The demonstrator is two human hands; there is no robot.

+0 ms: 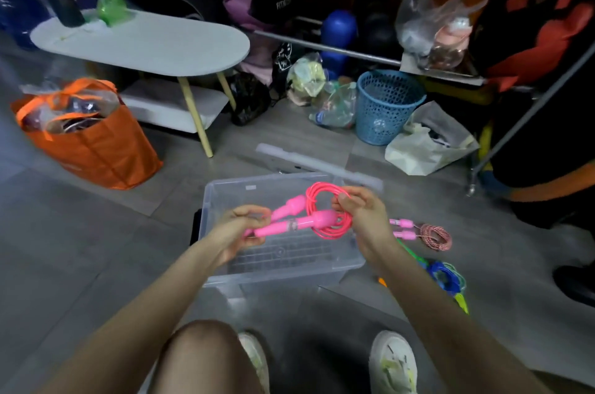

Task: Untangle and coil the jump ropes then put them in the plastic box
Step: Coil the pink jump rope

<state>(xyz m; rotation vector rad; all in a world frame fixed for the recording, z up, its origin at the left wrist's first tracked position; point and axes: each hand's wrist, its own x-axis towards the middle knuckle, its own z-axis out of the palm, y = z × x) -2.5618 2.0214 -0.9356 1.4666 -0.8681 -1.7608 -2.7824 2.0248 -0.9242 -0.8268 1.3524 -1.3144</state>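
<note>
Pink jump rope [322, 216]: glossy plastic cord wound in a round coil, two smooth tapered pink handles [289, 220] lying side by side, pointing left. You hold it in the air over the open plastic box [225, 197], approx. above the box's middle.

Hidden / unclear: handle tips vanish inside your left hand [240, 229]; part of the coil's right edge is covered by your right hand [363, 216]. Can't tell how many loops are in the coil. A pale band shows on the near handle, print unreadable.

Grip: left hand fingers curled closed round the handle ends. Right hand pinches the coil's right side, thumb and fingers closed on the cord. Rope spans between the two hands, coil nearer the right one.

Box: clear, rectangular, rounded corners, ribbed grid on its floor; sits on grey floor tiles. Its clear lid [322, 165] lies just beyond the far rim.

Right of box, on floor: second rope [431, 236] w/ pink handles and a braided red-white cord, coiled. Nearer you, a blue-green rope bundle [447, 277], partly behind your right forearm, shape hard to read.

Farther out: blue mesh basket [386, 107] far right; orange fabric bag [96, 142] far left; white oval table [145, 42] behind it. Background clutter is dim, blurred.
</note>
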